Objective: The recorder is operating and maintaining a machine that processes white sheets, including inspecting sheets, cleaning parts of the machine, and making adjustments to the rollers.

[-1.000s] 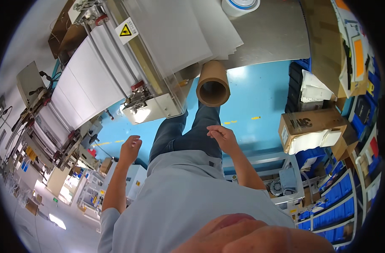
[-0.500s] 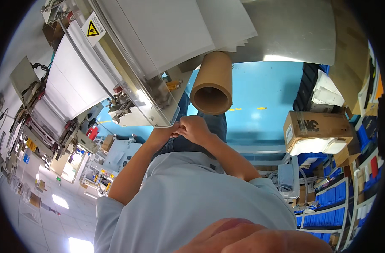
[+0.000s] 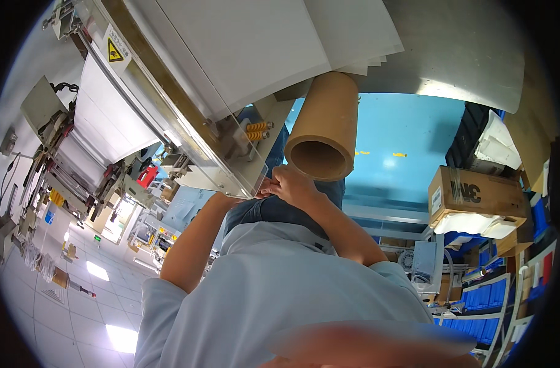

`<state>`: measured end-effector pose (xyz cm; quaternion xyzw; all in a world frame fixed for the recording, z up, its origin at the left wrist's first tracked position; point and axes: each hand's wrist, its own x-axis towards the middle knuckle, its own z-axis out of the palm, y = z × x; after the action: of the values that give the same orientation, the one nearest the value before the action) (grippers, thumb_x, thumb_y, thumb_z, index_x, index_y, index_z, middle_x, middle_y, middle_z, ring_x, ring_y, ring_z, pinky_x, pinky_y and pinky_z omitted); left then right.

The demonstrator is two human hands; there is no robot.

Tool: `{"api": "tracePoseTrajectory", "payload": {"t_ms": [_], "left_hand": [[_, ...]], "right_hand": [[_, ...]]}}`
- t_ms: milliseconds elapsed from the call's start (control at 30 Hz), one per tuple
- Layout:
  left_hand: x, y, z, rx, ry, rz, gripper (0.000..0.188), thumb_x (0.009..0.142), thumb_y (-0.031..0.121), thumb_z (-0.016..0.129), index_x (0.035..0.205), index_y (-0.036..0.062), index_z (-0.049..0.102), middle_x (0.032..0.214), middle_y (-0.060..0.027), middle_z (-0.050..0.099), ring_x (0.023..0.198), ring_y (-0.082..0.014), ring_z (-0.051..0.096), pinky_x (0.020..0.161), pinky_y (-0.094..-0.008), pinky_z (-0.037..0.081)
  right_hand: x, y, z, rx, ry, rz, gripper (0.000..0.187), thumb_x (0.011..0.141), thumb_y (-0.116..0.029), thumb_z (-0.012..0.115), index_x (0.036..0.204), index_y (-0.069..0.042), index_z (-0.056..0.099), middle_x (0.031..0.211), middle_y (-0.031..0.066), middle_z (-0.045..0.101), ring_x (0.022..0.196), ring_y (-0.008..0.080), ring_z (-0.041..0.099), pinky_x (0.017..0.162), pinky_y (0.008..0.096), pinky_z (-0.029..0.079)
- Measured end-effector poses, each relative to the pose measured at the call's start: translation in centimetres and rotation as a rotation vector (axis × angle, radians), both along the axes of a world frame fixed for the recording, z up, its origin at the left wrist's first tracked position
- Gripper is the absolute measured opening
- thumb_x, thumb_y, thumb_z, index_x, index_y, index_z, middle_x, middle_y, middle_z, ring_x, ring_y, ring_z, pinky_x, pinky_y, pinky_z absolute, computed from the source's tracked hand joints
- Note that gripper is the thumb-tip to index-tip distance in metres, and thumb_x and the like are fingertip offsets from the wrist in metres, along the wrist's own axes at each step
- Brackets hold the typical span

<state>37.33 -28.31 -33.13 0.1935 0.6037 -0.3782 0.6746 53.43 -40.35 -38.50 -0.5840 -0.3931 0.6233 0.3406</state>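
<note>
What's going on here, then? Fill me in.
A person stands beside a machine with their left hand and right hand brought together in front of the waist. The left hand is partly hidden behind the machine's corner, so whether the hands hold anything small cannot be told. A thick cardboard tube is near the right hand, its open end facing the person. White sheets lie beyond it, over part of a grey metal surface.

The machine's (image 3: pixel 218 182) near corner is hiding much of the left hand (image 3: pixel 232 200); whether it or the right hand (image 3: pixel 295 186) is gripping anything is not showing. From near the table's (image 3: pixel 470 55) edge, sheets (image 3: pixel 255 49) are running out of view.
</note>
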Motion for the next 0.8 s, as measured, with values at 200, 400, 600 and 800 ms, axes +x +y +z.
{"api": "tracePoseTrajectory", "payload": {"t_ms": [200, 400, 600, 800], "left_hand": [[-3.7, -1.1, -0.3, 0.129, -0.154, 0.069, 0.025, 0.092, 0.020, 0.061, 0.107, 0.0002, 0.066, 0.095, -0.0080, 0.067, 0.085, -0.0148, 0.063, 0.079, -0.0269, 0.052], [1.7, 1.4, 3.4, 0.502, -0.169, -0.418, 0.030, 0.073, 0.014, 0.080, 0.098, 0.0028, 0.068, 0.090, -0.0068, 0.068, 0.080, -0.0140, 0.062, 0.068, -0.0306, 0.051], [-2.4, 0.0, 6.8, 0.562, -0.017, 0.153, 0.029, 0.088, 0.007, 0.062, 0.113, -0.0058, 0.056, 0.091, -0.0115, 0.068, 0.078, -0.0137, 0.063, 0.069, -0.0245, 0.052], [-10.1, -3.1, 11.8, 0.776, -0.095, 0.352, 0.026, 0.089, 0.012, 0.061, 0.108, -0.0051, 0.058, 0.088, -0.0112, 0.068, 0.072, -0.0114, 0.063, 0.066, -0.0236, 0.052]], "right_hand": [[-0.2, 0.2, -0.1, 0.009, 0.049, 0.047, 0.029, 0.073, -0.028, 0.076, 0.075, -0.006, 0.058, 0.072, 0.0087, 0.060, 0.071, 0.0288, 0.060, 0.063, 0.0412, 0.047], [-0.9, 1.6, 1.3, 0.138, -0.022, 0.060, 0.025, 0.076, -0.026, 0.073, 0.082, -0.006, 0.059, 0.078, 0.0111, 0.061, 0.075, 0.0325, 0.062, 0.065, 0.0425, 0.047], [-3.2, 4.1, 5.3, 0.217, 0.031, 0.148, 0.006, 0.081, -0.014, 0.065, 0.084, -0.010, 0.062, 0.083, 0.0095, 0.061, 0.078, 0.0301, 0.061, 0.066, 0.0412, 0.048], [-9.7, 5.9, 10.7, 0.587, -0.198, 0.282, 0.007, 0.080, -0.015, 0.063, 0.080, -0.008, 0.063, 0.076, 0.0078, 0.056, 0.070, 0.0285, 0.058, 0.062, 0.0412, 0.045]]}}
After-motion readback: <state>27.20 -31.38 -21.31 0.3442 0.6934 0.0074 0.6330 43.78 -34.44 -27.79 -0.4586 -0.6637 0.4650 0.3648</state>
